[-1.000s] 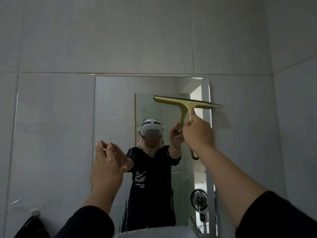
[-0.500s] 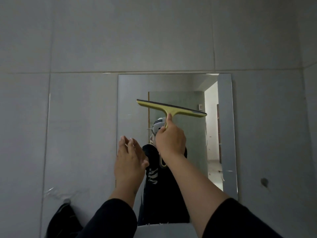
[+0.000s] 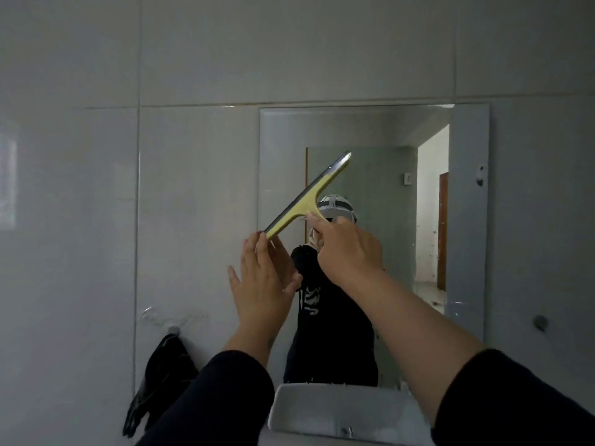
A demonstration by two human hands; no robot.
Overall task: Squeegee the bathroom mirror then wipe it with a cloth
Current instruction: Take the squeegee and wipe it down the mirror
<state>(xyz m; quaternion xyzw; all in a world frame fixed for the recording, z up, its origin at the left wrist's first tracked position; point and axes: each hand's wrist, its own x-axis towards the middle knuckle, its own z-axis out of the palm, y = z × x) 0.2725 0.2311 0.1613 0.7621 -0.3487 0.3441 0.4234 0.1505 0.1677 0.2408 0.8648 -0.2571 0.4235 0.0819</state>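
A rectangular mirror (image 3: 380,130) hangs on the grey tiled wall. My right hand (image 3: 346,249) grips the handle of a yellow squeegee (image 3: 309,196), whose blade is tilted steeply, high end to the right, over the mirror's left part. My left hand (image 3: 262,278) is raised with fingers spread, its fingertips touching the blade's lower left end at the mirror's left edge. A dark cloth (image 3: 161,378) hangs from a hook on the wall at the lower left.
A white sink (image 3: 344,410) sits below the mirror, between my forearms. A small round hook (image 3: 540,322) is on the wall right of the mirror. The mirror reflects a person with a headset and an open doorway.
The squeegee blade has turned from nearly level to steeply tilted and shifted left. My left hand rose until its fingertips met the blade's lower end. The view shifted left.
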